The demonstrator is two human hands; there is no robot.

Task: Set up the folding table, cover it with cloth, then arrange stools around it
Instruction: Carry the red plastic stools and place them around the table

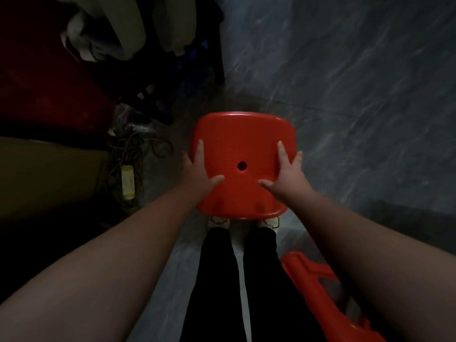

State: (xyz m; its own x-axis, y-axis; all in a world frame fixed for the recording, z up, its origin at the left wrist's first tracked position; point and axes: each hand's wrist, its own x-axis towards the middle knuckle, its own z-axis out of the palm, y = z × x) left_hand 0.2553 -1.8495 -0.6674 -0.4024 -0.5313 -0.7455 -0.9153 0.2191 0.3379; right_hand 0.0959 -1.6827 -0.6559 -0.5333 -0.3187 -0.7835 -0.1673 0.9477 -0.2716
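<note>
A red plastic stool [243, 144] with a square seat and a small centre hole is right in front of me, above my feet. My left hand [197, 175] grips the seat's left edge, thumb and forefinger on top and the other fingers over the side. My right hand [287, 175] holds the right edge the same way. A second red stool [308, 275] shows partly at the bottom right, beside my right leg. No folding table or cloth is in view.
Grey marbled floor [357, 99] spreads to the right and ahead. On the left lie a pale power strip [127, 180] with tangled cables, dark furniture, and a heap of clothes [103, 33] at the top left.
</note>
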